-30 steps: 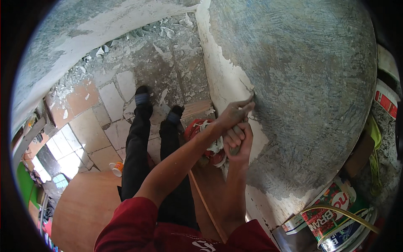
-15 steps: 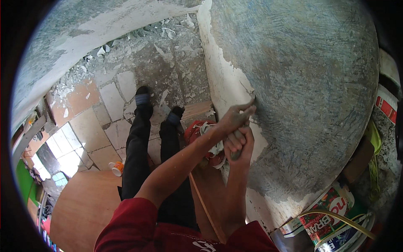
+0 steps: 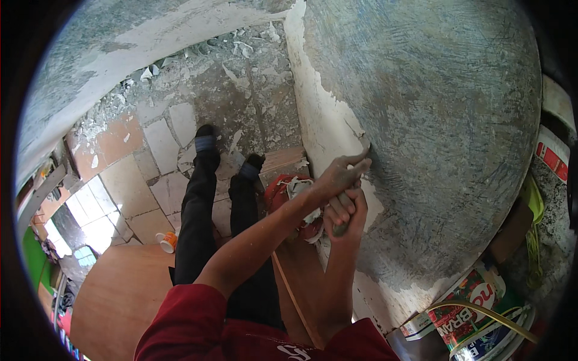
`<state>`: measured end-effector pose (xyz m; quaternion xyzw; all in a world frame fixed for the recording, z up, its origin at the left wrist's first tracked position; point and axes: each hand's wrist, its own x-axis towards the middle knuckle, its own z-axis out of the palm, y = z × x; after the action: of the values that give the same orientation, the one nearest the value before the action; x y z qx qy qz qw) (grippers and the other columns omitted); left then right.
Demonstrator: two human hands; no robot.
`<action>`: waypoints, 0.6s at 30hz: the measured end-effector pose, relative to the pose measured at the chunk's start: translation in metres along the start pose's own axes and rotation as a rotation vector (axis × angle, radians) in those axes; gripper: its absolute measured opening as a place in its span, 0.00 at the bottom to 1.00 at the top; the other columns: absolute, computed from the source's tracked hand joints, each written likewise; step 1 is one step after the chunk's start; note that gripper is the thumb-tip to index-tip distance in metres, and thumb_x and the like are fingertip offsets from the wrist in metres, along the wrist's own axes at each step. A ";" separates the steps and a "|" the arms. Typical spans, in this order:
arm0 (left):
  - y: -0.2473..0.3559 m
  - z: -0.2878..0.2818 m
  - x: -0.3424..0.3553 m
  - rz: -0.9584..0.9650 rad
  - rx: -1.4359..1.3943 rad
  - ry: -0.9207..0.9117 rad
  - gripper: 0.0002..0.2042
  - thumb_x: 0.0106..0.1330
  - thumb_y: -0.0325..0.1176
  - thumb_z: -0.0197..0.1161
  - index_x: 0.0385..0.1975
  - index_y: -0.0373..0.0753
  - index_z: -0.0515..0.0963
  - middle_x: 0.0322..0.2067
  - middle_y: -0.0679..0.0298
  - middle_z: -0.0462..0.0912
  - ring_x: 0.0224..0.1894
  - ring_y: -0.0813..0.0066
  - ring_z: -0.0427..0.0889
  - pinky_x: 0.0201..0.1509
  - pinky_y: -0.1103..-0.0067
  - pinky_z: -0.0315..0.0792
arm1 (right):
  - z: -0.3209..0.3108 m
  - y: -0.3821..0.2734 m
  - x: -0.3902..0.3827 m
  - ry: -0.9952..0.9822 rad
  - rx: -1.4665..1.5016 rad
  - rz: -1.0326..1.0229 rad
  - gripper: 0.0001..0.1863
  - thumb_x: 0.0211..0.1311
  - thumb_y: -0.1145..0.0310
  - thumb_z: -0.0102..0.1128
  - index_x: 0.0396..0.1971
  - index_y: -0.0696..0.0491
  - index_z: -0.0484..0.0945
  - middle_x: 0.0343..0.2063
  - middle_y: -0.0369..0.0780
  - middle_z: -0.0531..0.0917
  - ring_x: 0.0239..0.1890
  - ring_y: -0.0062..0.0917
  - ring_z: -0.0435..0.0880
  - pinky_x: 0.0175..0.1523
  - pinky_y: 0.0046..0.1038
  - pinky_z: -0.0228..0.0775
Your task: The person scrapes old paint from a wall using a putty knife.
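Observation:
Both my hands are closed together on a scraper (image 3: 340, 229), low against the wall on the right. Only the rounded grey-green butt of its handle shows; the blade is hidden. My right hand (image 3: 351, 210) wraps the handle from below. My left hand (image 3: 344, 175) grips farther up, with a finger stretched toward the wall. The wall (image 3: 427, 144) is bare, scratched blue-grey over most of its face. A strip of white paint (image 3: 334, 129) with a ragged edge runs along its lower part, and a flap of it curls up just beyond my fingertips.
Beside my leg stands a red container (image 3: 277, 191) with white peelings. Paint flakes (image 3: 242, 49) litter the rough floor. An orange-and-white cup (image 3: 168, 242) lies by a brown wooden surface (image 3: 120, 295). A paint bucket (image 3: 475, 307) stands at the lower right.
My hands have shifted very slightly downward in the picture, still together on the scraper. The view has moved a little; nothing was taken or let go.

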<state>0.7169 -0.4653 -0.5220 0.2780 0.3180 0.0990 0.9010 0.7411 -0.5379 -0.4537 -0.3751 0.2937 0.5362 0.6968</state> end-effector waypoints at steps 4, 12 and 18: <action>0.001 0.004 0.003 -0.022 -0.012 0.032 0.28 0.66 0.47 0.54 0.59 0.33 0.64 0.22 0.69 0.71 0.22 0.85 0.68 0.27 0.84 0.66 | 0.008 -0.007 -0.003 0.019 -0.044 -0.009 0.07 0.60 0.74 0.41 0.25 0.52 0.70 0.08 0.30 0.65 0.07 0.16 0.63 0.12 0.18 0.62; 0.019 -0.020 0.019 -0.090 -0.045 0.029 0.27 0.66 0.47 0.55 0.58 0.33 0.65 0.34 0.67 0.76 0.31 0.85 0.71 0.34 0.84 0.69 | 0.022 0.003 0.028 0.057 -0.061 -0.012 0.14 0.60 0.75 0.42 0.13 0.50 0.62 0.08 0.29 0.64 0.08 0.14 0.62 0.12 0.19 0.60; 0.009 -0.008 0.014 -0.065 -0.091 0.075 0.26 0.67 0.46 0.54 0.57 0.31 0.66 0.29 0.67 0.75 0.27 0.85 0.69 0.32 0.85 0.68 | 0.016 -0.004 0.019 0.031 -0.067 -0.005 0.11 0.60 0.75 0.42 0.18 0.51 0.64 0.09 0.29 0.64 0.08 0.15 0.63 0.12 0.18 0.60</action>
<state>0.7224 -0.4494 -0.5293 0.2224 0.3558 0.0942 0.9028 0.7500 -0.5153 -0.4601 -0.4071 0.2855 0.5382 0.6805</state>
